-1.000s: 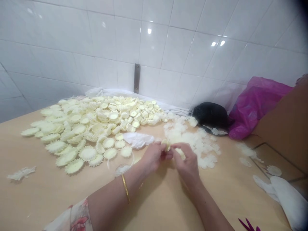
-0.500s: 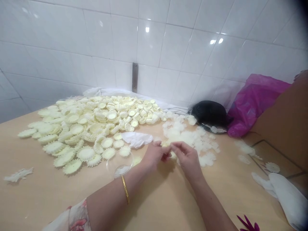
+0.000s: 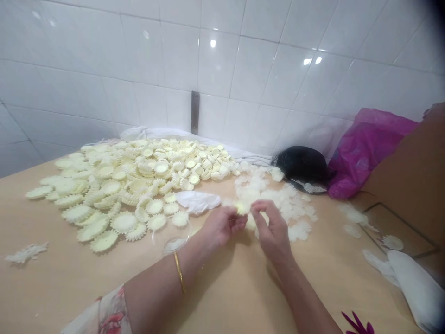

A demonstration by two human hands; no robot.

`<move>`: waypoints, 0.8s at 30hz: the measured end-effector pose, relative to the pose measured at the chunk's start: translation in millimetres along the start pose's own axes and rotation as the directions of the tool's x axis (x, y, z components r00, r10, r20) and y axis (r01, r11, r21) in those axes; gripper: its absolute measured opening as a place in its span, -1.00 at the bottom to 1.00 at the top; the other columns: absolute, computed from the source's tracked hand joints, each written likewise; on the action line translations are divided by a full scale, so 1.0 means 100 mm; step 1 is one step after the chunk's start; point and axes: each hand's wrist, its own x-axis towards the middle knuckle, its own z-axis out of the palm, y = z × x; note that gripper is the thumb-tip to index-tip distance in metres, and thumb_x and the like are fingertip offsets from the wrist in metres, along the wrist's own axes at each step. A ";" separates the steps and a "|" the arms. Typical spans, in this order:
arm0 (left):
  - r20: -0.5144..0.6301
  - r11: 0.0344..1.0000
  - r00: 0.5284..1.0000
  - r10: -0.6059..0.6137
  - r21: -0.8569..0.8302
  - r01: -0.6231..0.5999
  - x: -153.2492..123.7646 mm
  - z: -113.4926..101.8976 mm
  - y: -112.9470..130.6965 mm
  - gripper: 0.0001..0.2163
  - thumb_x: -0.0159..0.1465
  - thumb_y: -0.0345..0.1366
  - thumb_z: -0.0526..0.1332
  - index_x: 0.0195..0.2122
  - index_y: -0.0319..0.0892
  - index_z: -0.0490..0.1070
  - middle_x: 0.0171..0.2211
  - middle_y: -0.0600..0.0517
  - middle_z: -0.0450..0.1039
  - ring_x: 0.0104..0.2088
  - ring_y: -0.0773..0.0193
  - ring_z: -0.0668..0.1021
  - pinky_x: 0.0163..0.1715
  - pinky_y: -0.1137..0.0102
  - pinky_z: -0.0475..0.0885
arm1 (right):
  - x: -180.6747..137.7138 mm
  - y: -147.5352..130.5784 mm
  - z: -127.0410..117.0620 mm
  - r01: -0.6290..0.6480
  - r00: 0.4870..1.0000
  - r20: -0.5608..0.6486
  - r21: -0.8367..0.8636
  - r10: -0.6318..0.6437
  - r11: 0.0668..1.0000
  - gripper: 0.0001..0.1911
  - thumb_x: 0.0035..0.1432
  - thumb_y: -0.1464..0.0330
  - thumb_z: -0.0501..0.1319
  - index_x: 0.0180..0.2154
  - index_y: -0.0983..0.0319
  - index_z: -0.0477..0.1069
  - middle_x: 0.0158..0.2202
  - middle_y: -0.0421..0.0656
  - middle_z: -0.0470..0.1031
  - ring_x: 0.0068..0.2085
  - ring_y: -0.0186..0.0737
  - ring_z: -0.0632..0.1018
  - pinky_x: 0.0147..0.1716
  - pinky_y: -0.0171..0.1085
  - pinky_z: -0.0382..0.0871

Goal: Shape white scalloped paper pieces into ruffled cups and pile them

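Note:
My left hand (image 3: 222,228) pinches a small pale yellow piece (image 3: 240,208) between thumb and fingers; its exact shape is blurred. Just to its right, my right hand (image 3: 274,232) has thumb and forefinger pressed together, and whatever lies in that pinch is too small to make out. A narrow gap separates the two hands' fingertips. Behind and beside the right hand lies a heap of thin white scalloped pieces (image 3: 288,199). Left of the hands spreads a large pile of pale yellow discs with toothed edges (image 3: 125,221). A clear round plastic item (image 3: 174,243) shows beside my left wrist.
A crumpled white cloth (image 3: 198,202) lies between the piles on the wooden table (image 3: 222,301). Toward the tiled wall stand a black rounded object (image 3: 304,164) and a magenta plastic bag (image 3: 365,148). White pieces (image 3: 417,287) lie at right, a purple pointed item (image 3: 358,324) at the front.
My fingertips have moved apart from touching, the right hand shifting slightly right. The pale yellow piece now shows in my left fingers.

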 end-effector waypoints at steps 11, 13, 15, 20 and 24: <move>0.006 0.934 0.937 0.350 0.078 -0.350 0.08 -0.05 -0.11 -0.80 -0.09 -0.57 0.24 -0.50 -0.25 0.22 -0.55 0.06 0.36 -0.57 0.42 0.43 -0.50 0.46 0.40 | 0.00 -0.03 0.01 -0.390 0.920 0.025 0.147 0.391 0.909 -0.70 0.07 0.13 0.10 -0.45 0.25 0.31 -0.50 -0.21 0.38 -0.42 -0.29 0.39 -0.41 -0.32 0.26; 0.024 0.923 0.927 0.373 0.094 -0.374 0.06 -0.04 -0.15 -0.76 -0.11 -0.55 0.27 -0.51 -0.23 0.20 -0.56 0.07 0.36 -0.56 0.40 0.43 -0.46 0.44 0.40 | 0.00 -0.05 0.05 -0.434 0.901 0.079 0.166 0.427 0.885 -0.70 -0.01 0.12 0.17 -0.44 0.25 0.32 -0.52 -0.22 0.38 -0.46 -0.31 0.38 -0.45 -0.34 0.25; 0.037 0.924 0.930 0.366 0.104 -0.368 0.03 -0.02 -0.18 -0.75 -0.11 -0.54 0.27 -0.53 -0.21 0.16 -0.59 0.09 0.34 -0.56 0.39 0.44 -0.45 0.43 0.39 | -0.02 -0.05 0.08 -0.456 0.890 0.085 0.153 0.448 0.877 -0.72 -0.03 0.15 0.20 -0.50 0.24 0.30 -0.58 -0.27 0.33 -0.52 -0.34 0.34 -0.50 -0.36 0.22; 0.002 0.959 0.968 0.251 0.137 -0.249 -0.01 -0.01 -0.16 -0.89 0.05 -0.43 0.19 -0.53 -0.24 0.22 -0.61 0.05 0.33 -0.59 0.38 0.44 -0.53 0.46 0.34 | -0.04 0.04 0.11 -0.446 0.894 0.002 0.082 0.447 0.891 -0.70 0.05 0.21 0.12 -0.60 0.21 0.15 -0.66 -0.33 0.18 -0.57 -0.39 0.23 -0.57 -0.38 0.12; -0.066 0.957 0.958 0.278 0.106 -0.270 0.06 -0.03 -0.13 -0.88 0.05 -0.46 0.18 -0.55 -0.25 0.22 -0.63 0.07 0.30 -0.59 0.38 0.45 -0.52 0.47 0.35 | -0.03 0.04 0.11 -0.401 0.913 -0.054 0.054 0.404 0.915 -0.71 0.07 0.23 0.10 -0.60 0.21 0.13 -0.67 -0.33 0.14 -0.58 -0.39 0.21 -0.57 -0.38 0.11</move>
